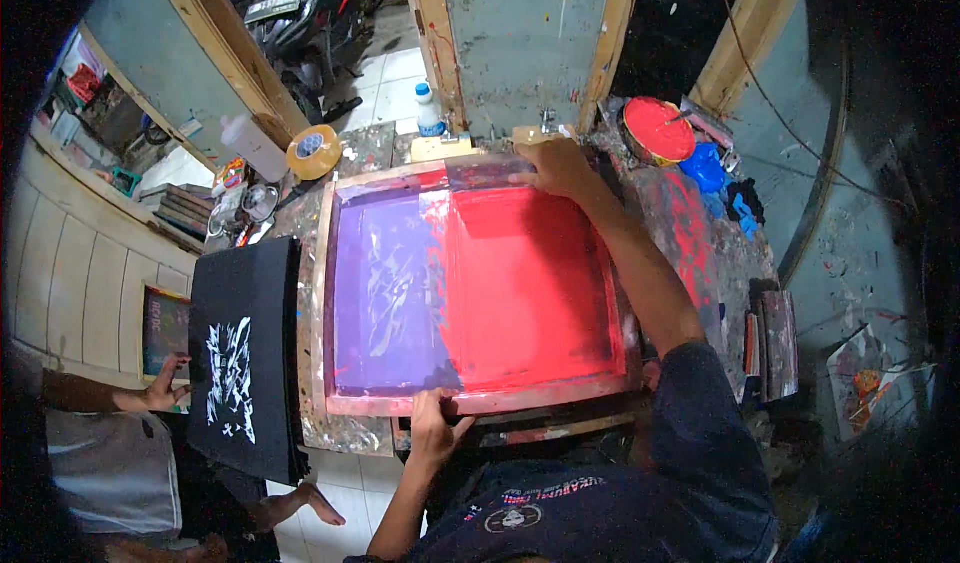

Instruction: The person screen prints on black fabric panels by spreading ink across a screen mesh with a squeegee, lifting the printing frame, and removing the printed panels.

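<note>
A wooden screen-printing frame (530, 400) lies in front of me on a paint-stained bench. Its mesh is purple on the left, with a pale stencil design (385, 288), and covered by red ink (520, 293) on the right. At the near rail, my left hand (432, 431) is closed round the wood, fingertips on top. My right arm reaches across the red side, and my right hand (560, 168) grips the far rail with thumb and fingers bent. The underside of the screen is hidden.
A black fabric stack (245, 273) with a white print lies left, beside a co-worker's hand (163, 388). Farther back are a tape roll (313, 153), a white bottle with blue cap (428, 113), hinge clamps (442, 148) and a red ink tub (660, 131). A blue bag (708, 167) lies right.
</note>
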Motion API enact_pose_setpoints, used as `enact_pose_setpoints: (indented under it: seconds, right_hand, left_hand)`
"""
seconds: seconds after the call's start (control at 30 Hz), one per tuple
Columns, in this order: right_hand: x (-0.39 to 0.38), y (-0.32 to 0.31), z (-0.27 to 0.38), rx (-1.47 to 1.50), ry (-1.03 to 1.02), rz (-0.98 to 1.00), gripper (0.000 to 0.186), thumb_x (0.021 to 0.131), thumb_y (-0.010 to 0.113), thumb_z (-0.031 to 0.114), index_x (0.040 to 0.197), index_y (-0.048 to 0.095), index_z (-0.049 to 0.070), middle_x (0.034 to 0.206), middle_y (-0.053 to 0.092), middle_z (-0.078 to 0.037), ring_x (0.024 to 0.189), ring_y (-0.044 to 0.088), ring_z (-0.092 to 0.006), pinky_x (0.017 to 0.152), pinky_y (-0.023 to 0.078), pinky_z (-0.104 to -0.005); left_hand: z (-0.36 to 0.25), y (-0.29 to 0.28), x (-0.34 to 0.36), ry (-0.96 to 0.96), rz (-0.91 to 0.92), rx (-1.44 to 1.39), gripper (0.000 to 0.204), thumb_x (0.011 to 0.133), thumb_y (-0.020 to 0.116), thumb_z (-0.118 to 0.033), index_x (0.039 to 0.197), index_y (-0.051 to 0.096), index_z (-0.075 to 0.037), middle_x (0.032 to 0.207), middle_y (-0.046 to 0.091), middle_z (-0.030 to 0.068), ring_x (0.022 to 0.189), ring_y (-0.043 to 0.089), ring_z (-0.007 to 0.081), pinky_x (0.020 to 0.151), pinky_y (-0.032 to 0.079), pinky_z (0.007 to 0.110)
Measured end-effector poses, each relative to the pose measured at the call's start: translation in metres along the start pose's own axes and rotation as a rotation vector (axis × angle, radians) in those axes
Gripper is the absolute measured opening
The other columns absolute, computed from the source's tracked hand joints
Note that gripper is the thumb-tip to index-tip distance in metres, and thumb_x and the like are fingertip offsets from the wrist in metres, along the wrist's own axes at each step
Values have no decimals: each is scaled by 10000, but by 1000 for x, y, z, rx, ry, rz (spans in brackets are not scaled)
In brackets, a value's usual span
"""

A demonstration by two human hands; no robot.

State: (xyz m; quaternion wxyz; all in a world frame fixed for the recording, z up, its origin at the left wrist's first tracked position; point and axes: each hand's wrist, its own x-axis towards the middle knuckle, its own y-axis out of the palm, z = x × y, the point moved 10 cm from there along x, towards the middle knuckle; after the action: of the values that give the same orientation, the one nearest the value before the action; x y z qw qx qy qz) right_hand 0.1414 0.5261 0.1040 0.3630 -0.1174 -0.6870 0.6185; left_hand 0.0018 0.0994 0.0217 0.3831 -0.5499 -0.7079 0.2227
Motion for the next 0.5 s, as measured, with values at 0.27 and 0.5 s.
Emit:
enact_pose_setpoints:
  seconds: [0.27,0.5]
  right_hand:
    - [-131,-37,102,198,41,149,370,793,783,297,1012,581,77,915,691,-141,892,697,-380,732,543,-514]
    - [-234,-72,188,101,66,110,343,774,775,247,1037,607,108,896,654,-86,840,687,-301,705,538,-460]
  left_hand:
    - [-19,-13,9,102,-77,34,589,633,917,-133,1080,557,-4,890,542,151,821,551,361,740,451,445]
    - [-7,-4,9,18,-49,-2,617,708,939,-280,1109,560,-5,904,557,157,837,548,351,752,452,445]
